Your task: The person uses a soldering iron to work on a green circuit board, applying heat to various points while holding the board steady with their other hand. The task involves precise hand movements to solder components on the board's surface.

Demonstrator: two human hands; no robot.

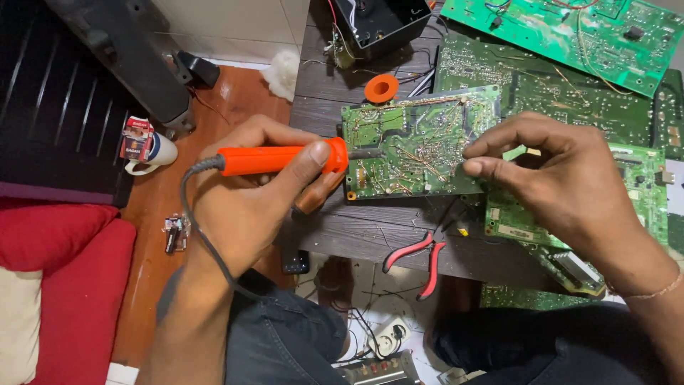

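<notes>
On the dark wooden tabletop (370, 232), head view: green circuit board (420, 142) lies solder side up, just in front of me, overlapping other green boards (570, 93) to the right and behind.

Left hand (246, 192): fingers clamped around the orange handle of the soldering iron (281, 158). Iron held level, metal tip resting at the left part of the board. Its grey cord (196, 221) loops down past my wrist toward my lap.

Right hand (563, 178): thumb and forefinger pinched together at the board's right edge, on something too thin to make out, perhaps solder wire or a lead. Cannot tell which.

Progress, as a judgement: work is in the middle. Iron and board are in contact or nearly so, but no smoke or fresh joint can be read at this size, so which joints are finished I cannot say. Board has not been put aside.

Nearby, untouched: red-handled pliers (420, 258) at the near edge of the tabletop, an orange ring-shaped spool (381, 88) behind the board, an open black box (377, 25) farther back.
</notes>
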